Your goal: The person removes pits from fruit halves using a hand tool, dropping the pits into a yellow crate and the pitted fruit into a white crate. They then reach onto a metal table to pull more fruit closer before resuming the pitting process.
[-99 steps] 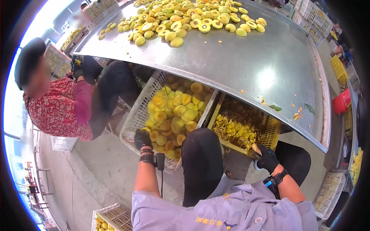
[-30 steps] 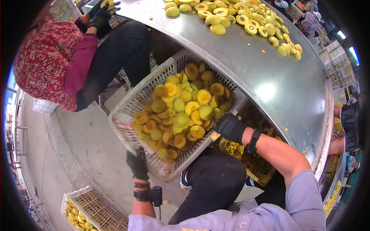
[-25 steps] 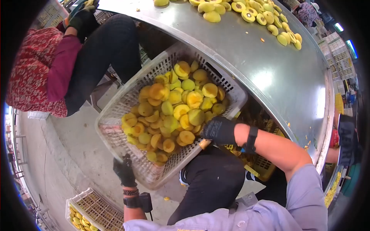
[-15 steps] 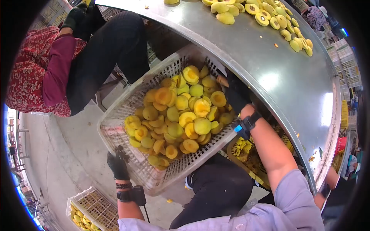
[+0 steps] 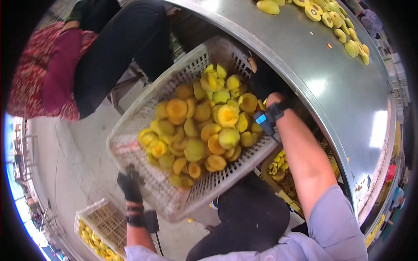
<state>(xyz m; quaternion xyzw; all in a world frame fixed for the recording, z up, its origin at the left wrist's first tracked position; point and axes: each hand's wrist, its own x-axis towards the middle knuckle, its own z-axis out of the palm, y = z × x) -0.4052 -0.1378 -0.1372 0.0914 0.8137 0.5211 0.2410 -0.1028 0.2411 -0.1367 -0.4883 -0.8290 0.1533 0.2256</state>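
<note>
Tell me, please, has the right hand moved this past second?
Yes: the right hand slid along the white crate's rim to its far end, under the steel table.

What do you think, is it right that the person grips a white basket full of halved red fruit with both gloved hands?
Not quite: the fruit is yellow, not red, as the head view shows. The rest holds: the left hand and right hand, both gloved, grip a white basket full of halved fruit.

Steel table (image 5: 283,52) with yellow fruit halves (image 5: 350,48) along its far edge
</note>
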